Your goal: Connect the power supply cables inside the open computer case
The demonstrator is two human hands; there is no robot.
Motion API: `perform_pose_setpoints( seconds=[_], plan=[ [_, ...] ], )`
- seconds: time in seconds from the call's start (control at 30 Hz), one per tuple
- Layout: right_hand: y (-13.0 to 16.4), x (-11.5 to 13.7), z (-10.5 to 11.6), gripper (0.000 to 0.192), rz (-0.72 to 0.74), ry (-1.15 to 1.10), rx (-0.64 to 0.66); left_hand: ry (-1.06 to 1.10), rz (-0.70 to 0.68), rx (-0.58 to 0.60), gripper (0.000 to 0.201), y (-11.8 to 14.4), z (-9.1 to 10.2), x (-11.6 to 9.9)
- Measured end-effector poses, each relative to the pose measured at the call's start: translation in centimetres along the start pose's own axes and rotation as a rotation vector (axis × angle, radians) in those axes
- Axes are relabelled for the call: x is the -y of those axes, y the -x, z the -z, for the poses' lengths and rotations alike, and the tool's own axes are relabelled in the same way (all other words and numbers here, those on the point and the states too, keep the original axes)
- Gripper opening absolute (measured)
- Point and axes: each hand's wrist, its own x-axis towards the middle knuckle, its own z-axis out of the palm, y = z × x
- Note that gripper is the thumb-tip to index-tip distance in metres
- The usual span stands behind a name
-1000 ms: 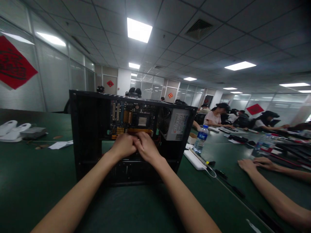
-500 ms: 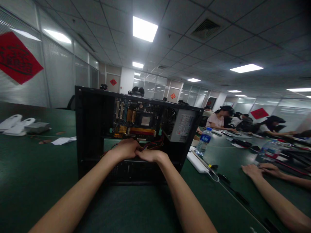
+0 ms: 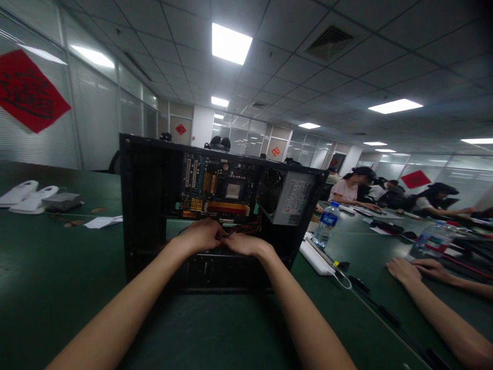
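Observation:
An open black computer case (image 3: 146, 205) stands on the green table (image 3: 57, 288) in front of me. Inside it a motherboard (image 3: 215, 190) faces me, with a grey power supply (image 3: 292, 198) and its fan at the right. My left hand (image 3: 200, 235) and my right hand (image 3: 242, 244) meet low inside the case, below the motherboard, fingers closed around a bundle of red and yellow cables (image 3: 250, 228). What exactly each hand pinches is hidden by the fingers.
A water bottle (image 3: 325, 225) and a white power strip (image 3: 314, 257) lie right of the case. Another person's forearms (image 3: 423, 288) rest on the table at right. White devices (image 3: 26, 198) and paper (image 3: 102, 222) sit at far left. Seated people work behind.
Both hands have dropped from in front of the motherboard to the cable bundle below it, uncovering the red slots. The view has shifted slightly.

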Motion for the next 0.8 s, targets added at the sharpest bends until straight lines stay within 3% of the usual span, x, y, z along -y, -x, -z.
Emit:
perform_pose_setpoints(
  seconds=[0.07, 0.2, 0.37, 0.5, 0.6, 0.7, 0.8],
  plan=[
    [0.2, 0.4, 0.4, 0.049, -0.019, -0.103, 0.009, 0.062, -0.021, -0.061, 0.024, -0.2, 0.0, 0.4],
    [0.2, 1.1, 0.7, 0.059, -0.034, -0.454, -0.151, 0.256, -0.062, -0.106, 0.026, -0.2, 1.5, 1.0],
    [-0.2, 1.9, 1.3, 0.057, 0.035, -1.030, -0.272, 0.555, -0.169, -0.029, 0.048, 1.7, 5.7, 0.6],
    [0.1, 3.4, 2.3, 0.056, 0.089, -1.402, -0.312, 0.509, -0.246, 0.018, 0.056, 4.7, 9.3, -0.8],
    [1.0, 4.8, 3.4, 0.052, 0.089, -1.438, -0.349, 0.424, -0.305, 0.050, 0.055, 6.8, 11.2, -2.3],
    [2.4, 5.8, 4.7, 0.047, 0.106, -1.309, -0.351, 0.383, -0.327, 0.082, 0.052, 8.0, 12.1, -4.0],
    [4.0, 6.1, 6.1, 0.046, 0.128, -1.109, -0.281, 0.398, -0.376, 0.082, 0.030, 8.4, 12.2, -5.4]
  ],
)
